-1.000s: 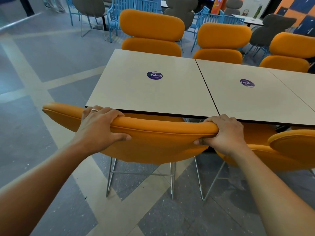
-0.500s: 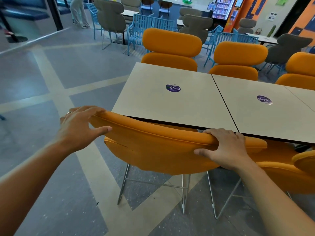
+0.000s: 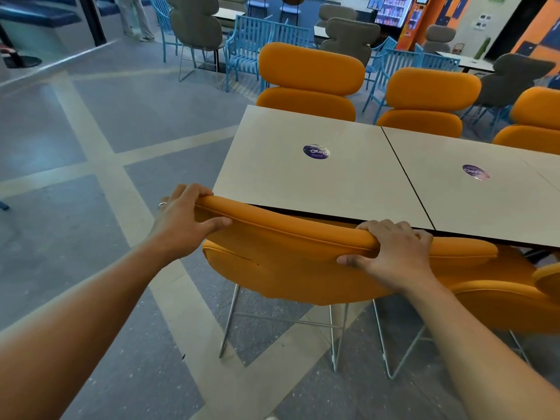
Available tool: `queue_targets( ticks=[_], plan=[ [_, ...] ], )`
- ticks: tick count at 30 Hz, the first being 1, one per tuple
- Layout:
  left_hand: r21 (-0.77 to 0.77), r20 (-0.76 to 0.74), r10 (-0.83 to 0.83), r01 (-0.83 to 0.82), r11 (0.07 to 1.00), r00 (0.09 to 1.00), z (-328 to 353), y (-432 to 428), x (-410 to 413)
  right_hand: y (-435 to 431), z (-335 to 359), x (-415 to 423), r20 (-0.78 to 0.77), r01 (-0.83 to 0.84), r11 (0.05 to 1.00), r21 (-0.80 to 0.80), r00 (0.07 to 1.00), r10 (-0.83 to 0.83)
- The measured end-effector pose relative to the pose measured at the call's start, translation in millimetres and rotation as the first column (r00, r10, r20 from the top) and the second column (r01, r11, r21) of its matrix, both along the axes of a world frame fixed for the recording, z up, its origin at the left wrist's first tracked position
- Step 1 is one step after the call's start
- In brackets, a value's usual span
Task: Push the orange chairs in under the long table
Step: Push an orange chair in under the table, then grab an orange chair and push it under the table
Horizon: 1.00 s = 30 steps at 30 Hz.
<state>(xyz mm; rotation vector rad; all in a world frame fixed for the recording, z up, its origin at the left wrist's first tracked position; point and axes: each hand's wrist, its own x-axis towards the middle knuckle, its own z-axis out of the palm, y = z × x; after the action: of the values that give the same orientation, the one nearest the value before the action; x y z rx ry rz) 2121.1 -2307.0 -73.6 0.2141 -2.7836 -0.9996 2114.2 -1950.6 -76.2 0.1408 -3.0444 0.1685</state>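
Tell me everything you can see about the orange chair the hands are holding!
It's a wide orange chair with a rounded, padded back in two parts, a seam along the top, and thin silver metal legs. It stands on the floor, its back close up to the long table's near edge. The left hand and right hand grip its top edge.

Both forearms extended forward. Left hand (image 3: 185, 219) and right hand (image 3: 394, 253) curl over orange padded chair back (image 3: 288, 256), thumbs on its near face.
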Motion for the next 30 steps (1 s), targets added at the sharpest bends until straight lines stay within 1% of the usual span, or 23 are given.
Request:
queue_targets(
  ticks=[16, 19, 23, 25, 27, 30],
  plan=[
    [-0.016, -0.004, -0.015, 0.015, 1.0, 1.0, -10, 4, 7, 10, 2, 6, 0.052, 0.003, 1.0, -0.012, 0.999, -0.002],
    [-0.031, 0.003, -0.027, 0.027, 0.999, 1.0, -6, 2, 5, 10, 5, 3, 0.1, -0.008, 1.0, -0.009, 0.995, 0.009],
    [-0.053, 0.024, -0.047, 0.048, 0.997, 0.999, 0, 1, 3, 8, 16, -7, 0.258, -0.029, 1.0, -0.001, 0.966, 0.028],
    [-0.056, 0.036, -0.055, 0.057, 0.997, 0.998, 2, -2, 1, 4, 24, -16, 0.35, -0.061, 0.996, -0.058, 0.934, 0.078],
    [-0.045, 0.045, -0.072, 0.074, 0.996, 0.996, 3, -5, -1, -2, 32, -25, 0.417, -0.085, 0.983, -0.164, 0.897, 0.147],
    [-0.034, 0.037, -0.093, 0.094, 0.995, 0.995, 4, -10, -4, -21, 39, -45, 0.425, -0.139, 0.939, -0.314, 0.864, 0.27]
  ],
)
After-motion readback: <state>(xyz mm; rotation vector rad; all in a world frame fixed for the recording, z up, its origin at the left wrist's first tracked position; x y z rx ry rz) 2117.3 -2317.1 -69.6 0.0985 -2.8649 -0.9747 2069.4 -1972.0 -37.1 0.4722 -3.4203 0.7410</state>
